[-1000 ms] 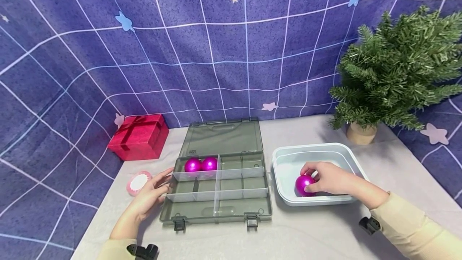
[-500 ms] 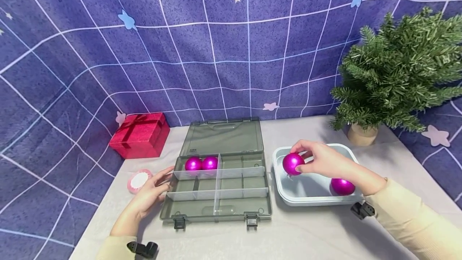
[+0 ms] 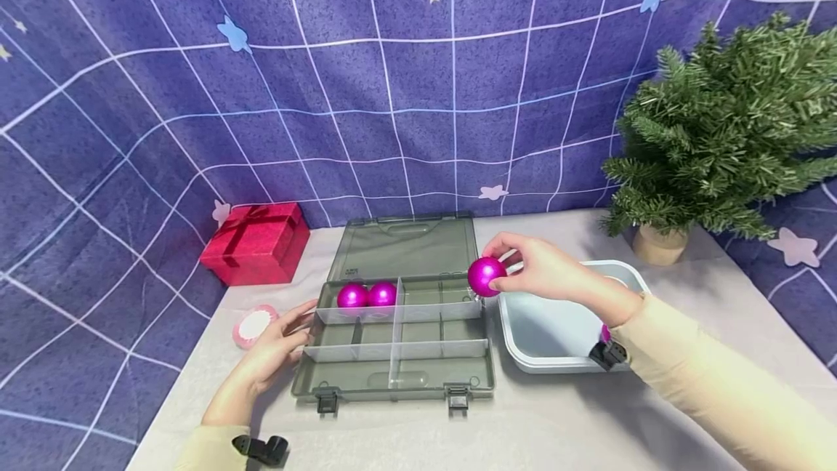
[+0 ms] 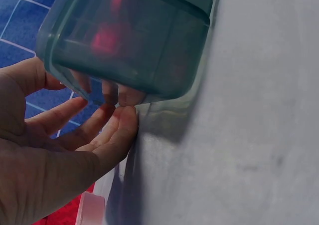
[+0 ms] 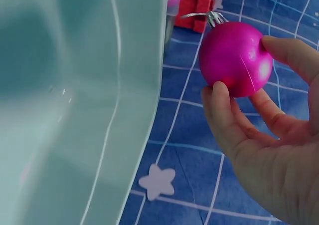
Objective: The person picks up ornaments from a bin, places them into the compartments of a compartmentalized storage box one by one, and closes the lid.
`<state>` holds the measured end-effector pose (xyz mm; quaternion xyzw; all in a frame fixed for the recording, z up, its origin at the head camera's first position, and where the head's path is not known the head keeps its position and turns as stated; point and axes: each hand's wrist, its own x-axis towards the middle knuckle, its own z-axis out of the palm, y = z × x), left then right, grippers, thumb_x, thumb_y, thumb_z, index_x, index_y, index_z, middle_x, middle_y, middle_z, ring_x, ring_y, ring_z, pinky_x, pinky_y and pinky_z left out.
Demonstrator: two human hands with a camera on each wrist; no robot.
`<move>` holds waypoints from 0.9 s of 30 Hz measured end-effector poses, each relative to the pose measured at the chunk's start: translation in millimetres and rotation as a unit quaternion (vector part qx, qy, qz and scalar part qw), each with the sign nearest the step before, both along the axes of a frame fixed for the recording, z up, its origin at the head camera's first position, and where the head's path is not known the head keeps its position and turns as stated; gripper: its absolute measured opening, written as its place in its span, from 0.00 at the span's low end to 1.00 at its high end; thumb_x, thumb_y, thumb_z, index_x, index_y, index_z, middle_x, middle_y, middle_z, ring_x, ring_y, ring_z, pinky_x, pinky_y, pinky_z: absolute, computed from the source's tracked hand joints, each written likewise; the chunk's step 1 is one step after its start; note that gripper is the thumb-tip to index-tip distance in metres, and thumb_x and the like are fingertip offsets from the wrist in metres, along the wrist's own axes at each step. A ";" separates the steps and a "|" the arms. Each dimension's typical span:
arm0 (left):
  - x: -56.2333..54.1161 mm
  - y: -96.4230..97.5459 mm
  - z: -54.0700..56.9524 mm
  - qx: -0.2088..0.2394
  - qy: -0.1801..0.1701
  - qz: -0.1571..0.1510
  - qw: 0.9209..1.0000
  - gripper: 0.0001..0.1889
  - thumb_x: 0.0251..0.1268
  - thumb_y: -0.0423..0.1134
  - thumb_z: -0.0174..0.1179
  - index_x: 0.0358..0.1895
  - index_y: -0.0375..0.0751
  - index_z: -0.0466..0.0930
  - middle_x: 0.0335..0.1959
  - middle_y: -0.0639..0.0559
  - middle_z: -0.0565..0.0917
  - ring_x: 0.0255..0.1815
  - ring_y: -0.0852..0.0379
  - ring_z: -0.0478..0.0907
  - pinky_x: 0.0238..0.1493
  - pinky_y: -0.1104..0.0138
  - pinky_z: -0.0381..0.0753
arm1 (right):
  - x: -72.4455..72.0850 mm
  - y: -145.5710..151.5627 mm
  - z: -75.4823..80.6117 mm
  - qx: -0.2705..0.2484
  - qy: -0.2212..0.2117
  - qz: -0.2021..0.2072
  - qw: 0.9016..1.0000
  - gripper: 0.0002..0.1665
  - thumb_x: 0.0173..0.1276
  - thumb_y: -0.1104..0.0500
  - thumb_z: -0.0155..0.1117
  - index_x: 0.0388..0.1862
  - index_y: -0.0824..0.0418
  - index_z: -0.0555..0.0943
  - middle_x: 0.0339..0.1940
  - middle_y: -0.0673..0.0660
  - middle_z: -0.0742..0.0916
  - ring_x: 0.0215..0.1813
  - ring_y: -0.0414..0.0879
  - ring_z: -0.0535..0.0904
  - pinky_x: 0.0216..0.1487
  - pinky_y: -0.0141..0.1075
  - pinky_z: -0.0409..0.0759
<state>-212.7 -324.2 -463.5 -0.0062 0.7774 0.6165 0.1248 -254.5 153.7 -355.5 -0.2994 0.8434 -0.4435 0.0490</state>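
Observation:
My right hand (image 3: 546, 267) pinches a shiny magenta Christmas bauble (image 3: 487, 276) between thumb and fingers. It is held above the right edge of a grey see-through compartment box (image 3: 343, 376). A silver cap and a thin hanging loop show on the bauble in the right wrist view. Two like baubles, a left one (image 3: 352, 296) and a right one (image 3: 383, 295), lie side by side in the box's back left compartment. The box's lid (image 3: 412, 249) lies folded back. My left hand (image 3: 269, 355) rests its extended fingers against the box's left side, low along the wall in the left wrist view.
Right of the box stands a pale blue bin (image 3: 543, 336), partly covered by my right forearm; a sliver of another bauble (image 3: 605, 333) shows there. A red gift box (image 3: 256, 246) and a pink-edged round item (image 3: 253, 326) lie left. A small artificial tree (image 3: 713, 137) stands back right.
My right hand has lifted the bauble out of the bin and carried it left to the compartment box's right edge. The left hand stays at the box's side.

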 end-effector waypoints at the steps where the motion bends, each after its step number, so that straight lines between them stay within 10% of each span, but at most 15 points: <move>1: -0.1 -0.2 -0.2 0.001 0.000 0.000 1.000 0.38 0.67 0.25 0.51 0.81 0.36 0.52 0.76 0.28 0.58 0.58 0.47 0.71 0.51 0.58 0.73 | -2.1 -4.2 0.2 0.001 0.002 -0.001 1.000 0.21 0.58 0.65 0.76 0.49 0.63 0.80 0.48 0.61 0.85 0.48 0.58 0.85 0.46 0.39 0.85; 17: 0.0 0.3 1.8 0.006 0.002 0.001 1.000 0.38 0.68 0.25 0.52 0.82 0.37 0.52 0.76 0.27 0.59 0.58 0.48 0.71 0.50 0.59 0.74 | -37.5 -68.7 -12.6 0.000 -0.025 0.016 1.000 0.23 0.57 0.65 0.75 0.51 0.66 0.80 0.48 0.62 0.88 0.50 0.58 0.85 0.58 0.52 0.79; 27: -0.6 0.4 0.8 0.009 -0.001 0.003 1.000 0.38 0.67 0.25 0.51 0.81 0.38 0.53 0.76 0.28 0.59 0.57 0.48 0.71 0.48 0.60 0.74 | -40.2 -102.6 -22.8 0.103 -0.045 -0.067 0.991 0.21 0.57 0.58 0.77 0.46 0.63 0.80 0.41 0.56 0.88 0.44 0.49 0.83 0.54 0.47 0.77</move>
